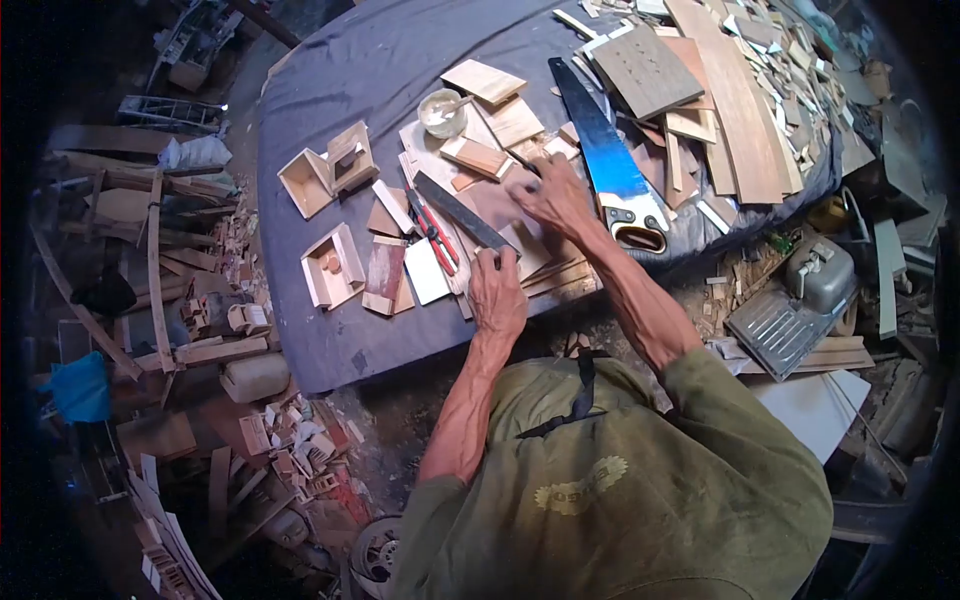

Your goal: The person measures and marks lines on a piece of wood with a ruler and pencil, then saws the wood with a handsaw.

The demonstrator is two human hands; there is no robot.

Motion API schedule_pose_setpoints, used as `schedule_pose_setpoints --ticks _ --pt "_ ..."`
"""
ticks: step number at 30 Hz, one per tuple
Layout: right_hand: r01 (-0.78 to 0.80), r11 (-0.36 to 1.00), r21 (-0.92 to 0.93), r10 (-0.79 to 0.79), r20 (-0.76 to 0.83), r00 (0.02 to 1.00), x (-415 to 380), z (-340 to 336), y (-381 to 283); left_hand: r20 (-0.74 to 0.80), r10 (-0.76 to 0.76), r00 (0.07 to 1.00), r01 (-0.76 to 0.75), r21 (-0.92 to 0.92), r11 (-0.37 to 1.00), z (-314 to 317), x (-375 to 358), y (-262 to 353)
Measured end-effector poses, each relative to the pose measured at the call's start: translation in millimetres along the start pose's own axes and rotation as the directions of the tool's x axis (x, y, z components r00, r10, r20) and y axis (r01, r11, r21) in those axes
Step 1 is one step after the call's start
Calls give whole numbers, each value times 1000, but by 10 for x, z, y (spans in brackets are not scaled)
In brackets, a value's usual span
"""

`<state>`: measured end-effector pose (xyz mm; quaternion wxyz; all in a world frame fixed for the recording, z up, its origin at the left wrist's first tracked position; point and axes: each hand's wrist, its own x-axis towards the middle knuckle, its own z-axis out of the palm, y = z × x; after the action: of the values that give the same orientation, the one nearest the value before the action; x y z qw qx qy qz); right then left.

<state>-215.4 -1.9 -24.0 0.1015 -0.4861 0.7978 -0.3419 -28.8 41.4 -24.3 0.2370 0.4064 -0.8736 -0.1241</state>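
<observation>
My left hand is closed at the near end of a dark flat metal strip, which lies slanted across a wooden board. Bent over the same board, my right hand has its fingers closed around a slim dark stick-like tool, whose kind I cannot make out. Red-handled pliers or cutters lie left of the strip, beside a white rectangular piece. Beyond my hands stand a tub of pale paste with a stick in it and several small wood blocks.
A blue-bladed handsaw lies right of my right hand. Scrap boards pile up at the far right. Small open wooden boxes stand on the left of the cloth-covered table. Offcuts and a metal sink are below the table.
</observation>
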Motion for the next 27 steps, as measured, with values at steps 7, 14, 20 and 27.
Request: schedule_pose_setpoints --ticks 7,14,20,27 --pt "28 997 -73 -21 92 996 528 446 -171 -22 -10 1000 12 116 993 118 241 -204" --pt "-14 999 46 19 -106 994 121 191 -33 -95 38 995 -22 158 987 167 342 -384" --pt "-21 995 101 38 -169 985 -727 -184 182 -31 44 999 -35 231 972 9 349 -285" --pt "-164 970 182 180 -74 981 -1100 -334 367 166 -70 984 30 235 972 -247 113 -17"
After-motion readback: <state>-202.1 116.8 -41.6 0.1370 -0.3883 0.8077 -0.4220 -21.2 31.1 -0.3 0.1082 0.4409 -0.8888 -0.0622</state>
